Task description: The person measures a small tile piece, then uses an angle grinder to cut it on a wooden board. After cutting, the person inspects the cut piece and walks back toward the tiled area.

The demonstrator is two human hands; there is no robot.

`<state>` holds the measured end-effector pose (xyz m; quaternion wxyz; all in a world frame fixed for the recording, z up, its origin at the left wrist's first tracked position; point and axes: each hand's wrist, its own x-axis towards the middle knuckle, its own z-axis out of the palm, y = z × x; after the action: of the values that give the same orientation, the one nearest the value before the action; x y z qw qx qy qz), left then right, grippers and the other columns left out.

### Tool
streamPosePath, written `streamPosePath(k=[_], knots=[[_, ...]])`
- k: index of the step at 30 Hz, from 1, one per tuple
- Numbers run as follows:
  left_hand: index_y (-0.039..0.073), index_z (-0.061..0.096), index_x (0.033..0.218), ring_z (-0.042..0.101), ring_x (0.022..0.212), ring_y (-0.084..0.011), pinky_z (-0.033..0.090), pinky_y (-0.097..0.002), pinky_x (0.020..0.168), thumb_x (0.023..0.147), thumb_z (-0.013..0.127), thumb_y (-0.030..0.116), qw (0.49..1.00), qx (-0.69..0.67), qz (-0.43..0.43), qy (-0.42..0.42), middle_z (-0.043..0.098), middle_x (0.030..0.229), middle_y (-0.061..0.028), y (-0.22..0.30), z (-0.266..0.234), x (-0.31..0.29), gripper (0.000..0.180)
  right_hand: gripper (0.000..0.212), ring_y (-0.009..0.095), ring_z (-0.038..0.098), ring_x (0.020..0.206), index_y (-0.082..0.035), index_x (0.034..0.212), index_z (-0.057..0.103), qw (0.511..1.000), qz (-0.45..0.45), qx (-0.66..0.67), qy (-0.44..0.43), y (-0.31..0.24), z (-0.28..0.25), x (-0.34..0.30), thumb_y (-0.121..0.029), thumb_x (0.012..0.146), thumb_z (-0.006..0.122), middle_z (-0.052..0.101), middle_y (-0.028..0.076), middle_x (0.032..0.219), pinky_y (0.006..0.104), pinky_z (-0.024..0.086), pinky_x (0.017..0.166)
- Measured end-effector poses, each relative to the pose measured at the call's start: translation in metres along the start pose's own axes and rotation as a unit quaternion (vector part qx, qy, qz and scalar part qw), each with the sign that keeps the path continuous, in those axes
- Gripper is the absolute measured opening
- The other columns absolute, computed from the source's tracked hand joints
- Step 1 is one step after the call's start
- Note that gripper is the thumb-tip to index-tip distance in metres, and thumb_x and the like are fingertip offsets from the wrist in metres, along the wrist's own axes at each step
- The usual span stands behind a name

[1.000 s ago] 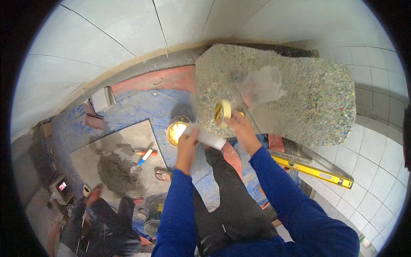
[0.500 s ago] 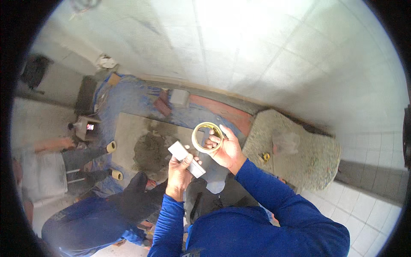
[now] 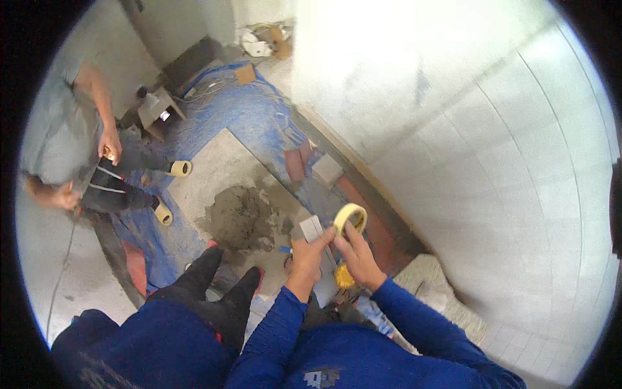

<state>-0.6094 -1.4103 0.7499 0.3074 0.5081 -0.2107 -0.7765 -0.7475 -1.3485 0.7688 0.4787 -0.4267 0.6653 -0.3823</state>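
My left hand is closed round a small white rectangular block, perhaps stacked tile pieces; its lower part is hidden by the fingers. My right hand grips a roll of pale yellow masking tape, with fingers inside the ring. The roll is tilted and sits just right of the block, close to my left thumb; whether the thumb touches it I cannot tell. A yellow round object lies below my right hand.
Grey mortar is heaped on a board over blue sheeting. One person in dark blue stands close at my left; another in grey is farther left. Reddish tiles, a pale block and a stone slab lie near the white wall.
My view has swung, so the scene appears turned. The tape roll has tilted and come nearer the white block. The person in blue now stands upright, and the person in grey shows more fully.
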Motion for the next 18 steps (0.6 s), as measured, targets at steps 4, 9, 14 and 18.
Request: streamPosePath(k=[4, 9, 14, 18], knots=[[0.004, 0.072, 0.106, 0.066, 0.082, -0.0183, 0.052, -0.0338, 0.076, 0.087, 0.082, 0.018, 0.994, -0.096, -0.048, 0.008, 0.072, 0.094, -0.0052, 0.026, -0.019, 0.046, 0.026, 0.063, 0.054, 0.042, 0.131, 0.011, 0.134, 0.046, 0.925, -0.185, -0.331, 0.011, -0.019, 0.021, 0.047, -0.040, 0.099, 0.059, 0.051, 0.034, 0.133, 0.0583, 0.030, 0.114], [0.002, 0.072, 0.104, 0.067, 0.079, -0.0172, 0.051, -0.0319, 0.067, 0.086, 0.081, 0.018, 0.979, -0.185, -0.080, -0.005, 0.072, 0.092, -0.0065, 0.070, -0.052, 0.060, 0.026, 0.063, 0.052, 0.043, 0.132, 0.009, 0.136, 0.047, 0.926, -0.193, -0.318, -0.058, -0.045, 0.043, 0.087, -0.038, 0.096, 0.064, 0.050, 0.033, 0.138, 0.0560, 0.034, 0.114], [0.001, 0.074, 0.098, 0.066, 0.076, -0.0136, 0.052, -0.0298, 0.069, 0.086, 0.079, 0.015, 0.993, -0.034, 0.085, 0.072, 0.073, 0.086, -0.0041, 0.130, -0.079, 0.062, 0.019, 0.058, 0.047, 0.048, 0.129, 0.000, 0.134, 0.053, 0.926, -0.196, -0.311, -0.083, -0.089, 0.054, 0.115, -0.032, 0.090, 0.073, 0.054, 0.026, 0.137, 0.0539, 0.040, 0.108], [0.002, 0.077, 0.098, 0.064, 0.075, -0.0095, 0.052, -0.0272, 0.071, 0.087, 0.079, 0.014, 0.982, 0.017, 0.170, 0.084, 0.073, 0.085, -0.0011, 0.177, -0.092, 0.077, 0.017, 0.038, 0.035, 0.059, 0.108, -0.006, 0.120, 0.063, 0.865, -0.312, -0.390, 0.055, -0.129, 0.060, 0.162, -0.026, 0.089, 0.074, 0.064, 0.015, 0.119, 0.0489, 0.046, 0.097]])
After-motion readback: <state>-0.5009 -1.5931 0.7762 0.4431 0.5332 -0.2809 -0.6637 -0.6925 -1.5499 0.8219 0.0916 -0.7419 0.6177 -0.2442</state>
